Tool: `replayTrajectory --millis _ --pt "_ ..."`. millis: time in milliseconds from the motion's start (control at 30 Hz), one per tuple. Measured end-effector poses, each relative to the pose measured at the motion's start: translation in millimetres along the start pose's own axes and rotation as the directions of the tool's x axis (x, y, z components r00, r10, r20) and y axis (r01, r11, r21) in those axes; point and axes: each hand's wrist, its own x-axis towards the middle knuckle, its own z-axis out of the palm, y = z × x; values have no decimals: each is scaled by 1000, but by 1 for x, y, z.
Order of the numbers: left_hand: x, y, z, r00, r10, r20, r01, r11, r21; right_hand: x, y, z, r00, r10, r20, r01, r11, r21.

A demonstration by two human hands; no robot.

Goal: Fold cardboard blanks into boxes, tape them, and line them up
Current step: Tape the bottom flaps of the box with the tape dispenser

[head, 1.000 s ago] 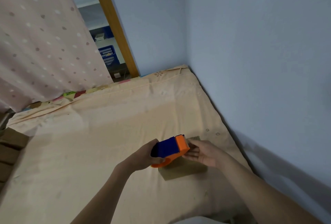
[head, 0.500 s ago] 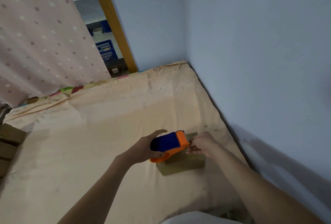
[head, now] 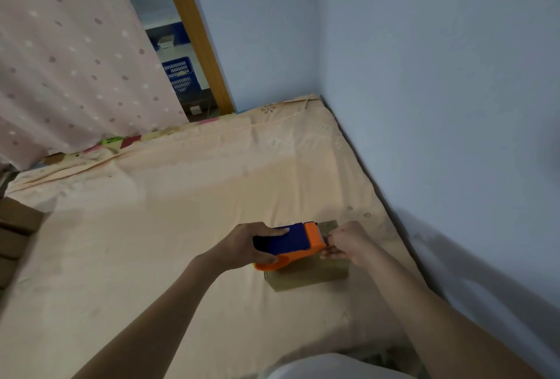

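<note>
Head cam has the cardboard box (head: 306, 275) on the bed sheet (head: 181, 227) near the wall (head: 439, 105), long axis running left to right across my view. My left hand (head: 242, 246) is wrapped around the blue-orange tape dispenser (head: 294, 245), parked over the box's left end. My right hand (head: 348, 242) sits just right of the nose, fingers curled at the tape end, can't tell if it's really pinched. So I'd guess the tape gets pulled rightward along the top.

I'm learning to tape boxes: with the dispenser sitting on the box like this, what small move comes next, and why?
Probably draw the tape dispenser in the left hand leftward across the cardboard box: the right hand pinches at its orange front end, seemingly anchoring tape.
</note>
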Motion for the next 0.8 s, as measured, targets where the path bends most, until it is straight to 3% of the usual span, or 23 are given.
replayTrajectory --millis 167,533,800 --pt "4 -1 4 1000 6 5 -6 999 -41 -4 -6 -16 999 -35 -19 35 999 -6" --pt "5 -12 -6 999 -1 38 -2 996 85 1 -1 -32 996 -71 -47 71 997 -11" --pt "10 -12 3 1000 10 14 -12 997 77 -4 1 -32 995 -68 -69 64 996 -58"
